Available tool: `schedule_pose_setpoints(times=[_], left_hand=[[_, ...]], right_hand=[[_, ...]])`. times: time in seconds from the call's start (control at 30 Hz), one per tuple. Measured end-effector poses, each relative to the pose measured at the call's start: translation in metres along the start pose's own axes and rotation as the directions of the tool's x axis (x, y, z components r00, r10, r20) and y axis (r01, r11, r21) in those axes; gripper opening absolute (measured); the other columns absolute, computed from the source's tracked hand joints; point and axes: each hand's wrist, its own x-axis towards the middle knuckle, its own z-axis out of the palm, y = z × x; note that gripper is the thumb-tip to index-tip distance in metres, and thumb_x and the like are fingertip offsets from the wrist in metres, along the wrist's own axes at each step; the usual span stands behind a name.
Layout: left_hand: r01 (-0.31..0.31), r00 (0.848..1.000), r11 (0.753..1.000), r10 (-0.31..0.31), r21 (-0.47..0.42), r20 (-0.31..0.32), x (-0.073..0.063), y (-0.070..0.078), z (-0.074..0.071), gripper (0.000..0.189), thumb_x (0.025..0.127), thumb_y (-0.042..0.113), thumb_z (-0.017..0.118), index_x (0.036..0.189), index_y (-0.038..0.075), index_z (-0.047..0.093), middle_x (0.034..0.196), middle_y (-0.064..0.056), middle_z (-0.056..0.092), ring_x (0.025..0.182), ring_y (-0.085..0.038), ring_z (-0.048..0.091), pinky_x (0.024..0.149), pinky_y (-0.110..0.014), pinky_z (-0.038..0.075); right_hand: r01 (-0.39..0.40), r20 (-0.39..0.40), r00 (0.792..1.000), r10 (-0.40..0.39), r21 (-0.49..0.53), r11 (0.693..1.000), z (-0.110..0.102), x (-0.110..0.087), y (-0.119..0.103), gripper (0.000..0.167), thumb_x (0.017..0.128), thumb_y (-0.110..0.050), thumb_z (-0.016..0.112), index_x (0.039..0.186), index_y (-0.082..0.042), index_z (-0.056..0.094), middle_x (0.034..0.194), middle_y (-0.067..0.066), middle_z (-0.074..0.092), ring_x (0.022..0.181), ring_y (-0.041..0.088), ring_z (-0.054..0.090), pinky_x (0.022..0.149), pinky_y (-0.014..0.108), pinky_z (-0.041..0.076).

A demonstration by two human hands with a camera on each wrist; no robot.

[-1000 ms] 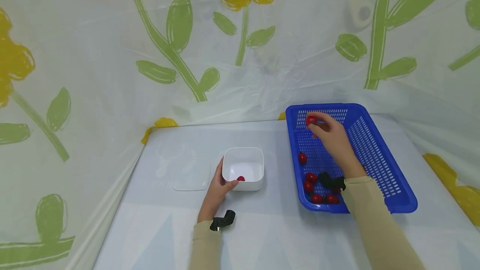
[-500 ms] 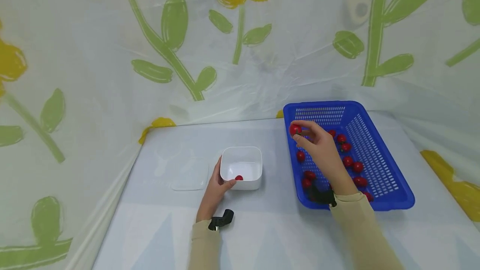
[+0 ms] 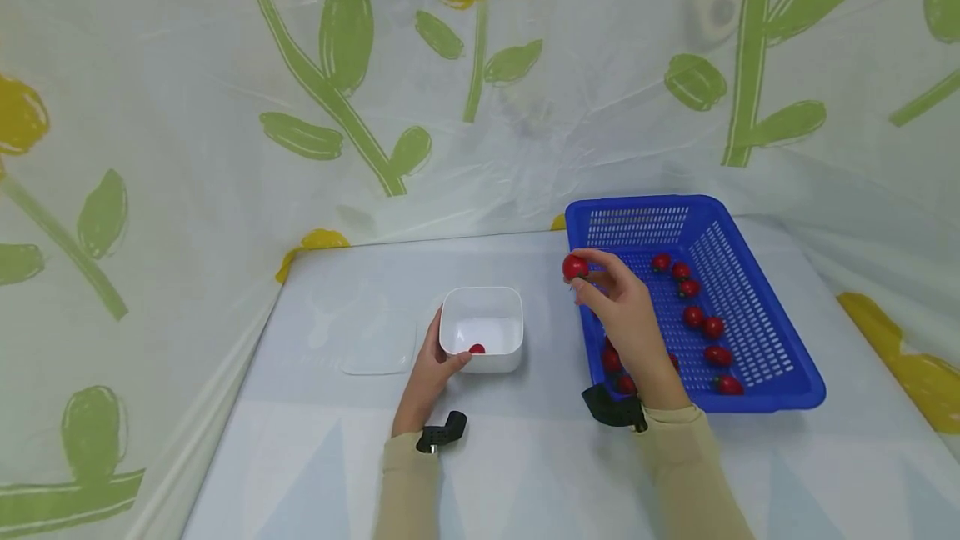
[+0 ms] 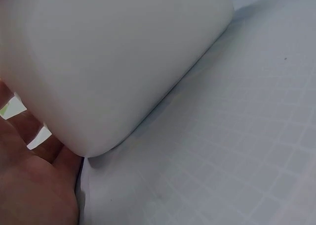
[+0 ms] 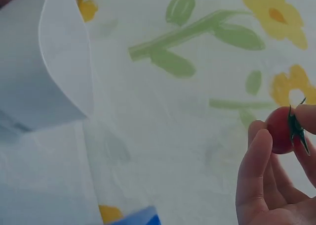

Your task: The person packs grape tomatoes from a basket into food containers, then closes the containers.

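Observation:
A white square box (image 3: 482, 315) stands on the table with one small red cherry tomato (image 3: 477, 349) inside. My left hand (image 3: 432, 373) grips its near left corner, thumb over the front rim and fingers along the side; the left wrist view shows the box wall (image 4: 113, 62) close against the palm. My right hand (image 3: 622, 315) pinches another cherry tomato (image 3: 575, 267) between thumb and fingers, over the left rim of the blue basket. In the right wrist view that held tomato (image 5: 280, 131) has a green stem top.
The blue perforated basket (image 3: 806, 390) on the right holds several cherry tomatoes (image 3: 693, 317), some hidden behind my right hand. A clear lid (image 3: 378, 348) lies flat left of the box. A flower-printed sheet (image 3: 480, 182) hangs behind the table.
My right hand has moved left and toward me with the tomato, from over the basket's middle to its left rim. My left hand and the box have stayed put.

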Motion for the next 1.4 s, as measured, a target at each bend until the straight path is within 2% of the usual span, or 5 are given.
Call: schedule_pose_setpoints(times=[0.17, 0.43, 0.7, 0.9, 1.4], left_hand=[[-0.002, 1.0, 1.0, 0.002, 0.002, -0.006, 0.0, 0.0, -0.001, 0.083, 0.077, 0.024, 0.07, 0.14, 0.038, 0.018, 0.14, 0.01, 0.027, 0.125, -0.015, 0.031, 0.099, -0.035, 0.032], [-0.022, 1.0, 1.0, 0.022, -0.014, 0.014, 0.002, -0.002, -0.001, 0.082, 0.078, 0.02, 0.068, 0.14, 0.037, 0.017, 0.14, 0.01, 0.027, 0.124, -0.016, 0.032, 0.1, -0.035, 0.031], [-0.014, 1.0, 1.0, 0.014, 0.0, 0.009, 0.002, -0.003, 0.0, 0.082, 0.078, 0.025, 0.069, 0.14, 0.038, 0.017, 0.139, 0.009, 0.028, 0.123, -0.016, 0.033, 0.098, -0.035, 0.033], [-0.015, 1.0, 1.0, 0.015, 0.016, 0.012, 0.002, -0.003, 0.0, 0.082, 0.078, 0.026, 0.068, 0.14, 0.037, 0.016, 0.138, 0.008, 0.029, 0.121, -0.018, 0.034, 0.098, -0.034, 0.034], [-0.042, 0.999, 0.999, 0.042, 0.011, 0.019, 0.002, -0.004, 0.001, 0.08, 0.081, 0.016, 0.065, 0.14, 0.037, 0.017, 0.136, 0.006, 0.032, 0.119, -0.02, 0.038, 0.094, -0.033, 0.039]], right_hand=[[0.017, 0.012, 1.0, -0.018, 0.009, 1.0, 0.016, -0.003, 0.01, 0.045, 0.083, -0.033, 0.061, 0.125, -0.022, 0.05, 0.113, 0.004, 0.056, 0.09, 0.022, 0.056, 0.076, 0.031, 0.05], [-0.071, 0.061, 0.996, 0.073, -0.036, 0.997, 0.039, -0.004, 0.017, 0.042, 0.081, -0.028, 0.065, 0.121, -0.023, 0.051, 0.117, 0.001, 0.053, 0.099, 0.019, 0.056, 0.075, 0.033, 0.051], [-0.007, 0.087, 0.996, 0.022, -0.169, 0.986, 0.063, -0.008, 0.026, 0.037, 0.083, -0.023, 0.064, 0.118, -0.022, 0.054, 0.114, -0.003, 0.053, 0.098, 0.013, 0.055, 0.075, 0.029, 0.05], [-0.043, 0.092, 0.994, 0.059, -0.17, 0.985, 0.073, -0.01, 0.04, 0.035, 0.083, -0.022, 0.063, 0.117, -0.024, 0.055, 0.112, -0.005, 0.053, 0.096, 0.012, 0.054, 0.071, 0.03, 0.049], [0.109, 0.108, 0.991, -0.077, -0.328, 0.938, 0.087, -0.014, 0.067, 0.036, 0.081, -0.016, 0.065, 0.115, -0.021, 0.056, 0.107, -0.008, 0.053, 0.084, 0.007, 0.053, 0.062, 0.026, 0.048]])
